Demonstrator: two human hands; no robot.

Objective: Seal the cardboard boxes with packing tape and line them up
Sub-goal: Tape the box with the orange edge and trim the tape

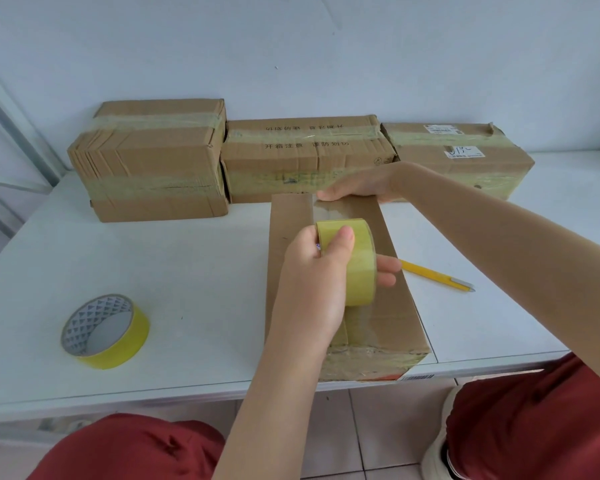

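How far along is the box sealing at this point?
Done: three taped boxes stand in a row along the wall. In hand: the left hand holds the tape roll on the front box, whose far end the right hand holds. Left: finish and cut this strip, then move the box into the row.

The near box (392,320) lies on the table (187,271) at the front edge. Behind it three sealed boxes stand side by side: left box (146,157), middle box (309,157), right box (465,168). On its top the left hand (312,282) holds a tape roll (361,268). The right hand (354,188) holds its far end. A spare tape roll (129,344) lies well to its left and a utility knife (437,275) just to its right.
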